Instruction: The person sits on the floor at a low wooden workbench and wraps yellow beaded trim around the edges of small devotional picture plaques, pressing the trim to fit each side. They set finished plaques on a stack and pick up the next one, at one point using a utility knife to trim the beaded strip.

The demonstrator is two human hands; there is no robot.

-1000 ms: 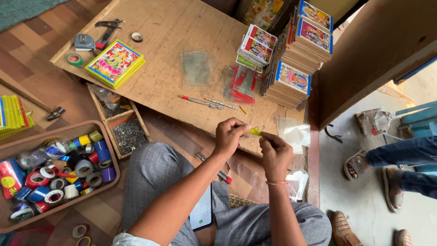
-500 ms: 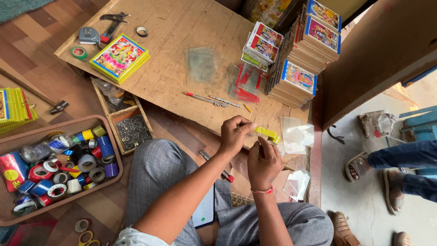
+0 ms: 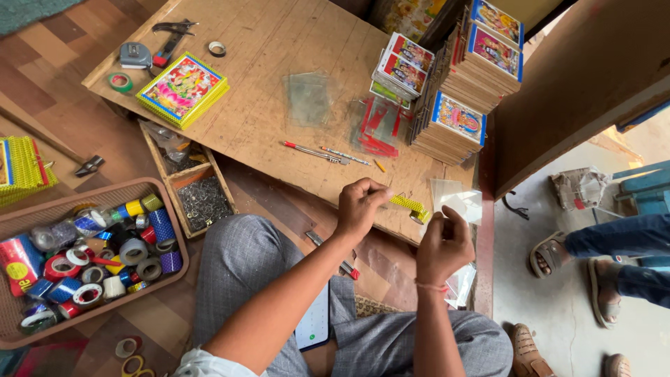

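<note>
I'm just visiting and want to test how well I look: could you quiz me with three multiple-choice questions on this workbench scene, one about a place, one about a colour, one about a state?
1. Where is the brown basket of tape rolls?
A. On the floor at the person's left
B. On top of the wooden board
C. Under the blue chair

2. What colour is the strip held between the hands?
A. Red
B. Yellow
C. Black

3. How is the left hand placed?
A. Flat on the board
B. Pinching one end of the strip
C. Resting on the knee

Answers: 1 A, the basket sits on the floor left of the grey-trousered leg. 2 B, the strip is plainly yellow. 3 B, its fingertips close on the strip's end, while the right hand is at the other end.
</note>
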